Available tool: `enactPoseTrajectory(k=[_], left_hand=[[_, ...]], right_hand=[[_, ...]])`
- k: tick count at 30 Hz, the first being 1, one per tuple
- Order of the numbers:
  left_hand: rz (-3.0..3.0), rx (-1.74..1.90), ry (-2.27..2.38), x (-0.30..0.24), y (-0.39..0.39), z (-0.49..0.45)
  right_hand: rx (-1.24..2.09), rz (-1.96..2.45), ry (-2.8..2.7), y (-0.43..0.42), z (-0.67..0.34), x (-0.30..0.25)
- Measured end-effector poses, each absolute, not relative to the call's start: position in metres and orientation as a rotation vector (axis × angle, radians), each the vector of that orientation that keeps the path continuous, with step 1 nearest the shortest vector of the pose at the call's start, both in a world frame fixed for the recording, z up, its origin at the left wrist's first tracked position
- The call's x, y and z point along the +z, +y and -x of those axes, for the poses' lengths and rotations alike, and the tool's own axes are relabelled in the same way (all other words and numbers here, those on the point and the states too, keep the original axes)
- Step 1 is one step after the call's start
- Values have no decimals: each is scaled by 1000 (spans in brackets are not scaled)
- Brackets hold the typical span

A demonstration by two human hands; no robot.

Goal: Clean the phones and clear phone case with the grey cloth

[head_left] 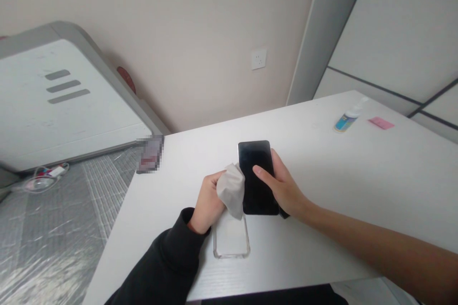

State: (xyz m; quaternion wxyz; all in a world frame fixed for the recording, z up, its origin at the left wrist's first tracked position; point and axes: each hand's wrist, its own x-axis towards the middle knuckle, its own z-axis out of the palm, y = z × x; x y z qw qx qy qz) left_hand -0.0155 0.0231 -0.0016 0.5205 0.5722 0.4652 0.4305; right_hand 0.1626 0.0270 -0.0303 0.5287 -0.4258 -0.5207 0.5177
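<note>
1. Black phone (258, 177), gripped above the white worktop (358, 190) by the right hand (284, 186), fingers clamped around its side.
2. Grey cloth (232, 190), bunched in the left hand (209, 202), fingers closed on it, pressed against the phone's edge.
3. Clear phone case (231, 240), laid on the worktop just below the cloth.

Right grip (284, 186) holds a black phone (256, 176) by its edge, screen up and tilted, over the desk (361, 190). Left grip (209, 202), dark sleeve (161, 257), presses a grey cloth (232, 190) to the phone's side. Clear case (231, 240) lies on the desk just below. Spray bottle (347, 119), on its side, and pink sheet (381, 123) lie well apart from the hands.
</note>
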Motion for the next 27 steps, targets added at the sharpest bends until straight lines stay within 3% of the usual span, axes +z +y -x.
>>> enactPoseTrajectory(k=[9, 15, 21, 27], left_hand=[[-1222, 1108, 1158, -14, 21, 16], [-1182, 1213, 1198, -9, 29, 24], [-1212, 1056, 1197, 3, 31, 26], [-1167, 1192, 1194, -1, 32, 25]], right_hand=[[1111, 1100, -1540, 19, -166, -20], [1275, 1081, -1611, 14, -163, -20], [1323, 1064, -1552, 15, -160, -23], [1729, 890, -1237, 22, -161, -30]])
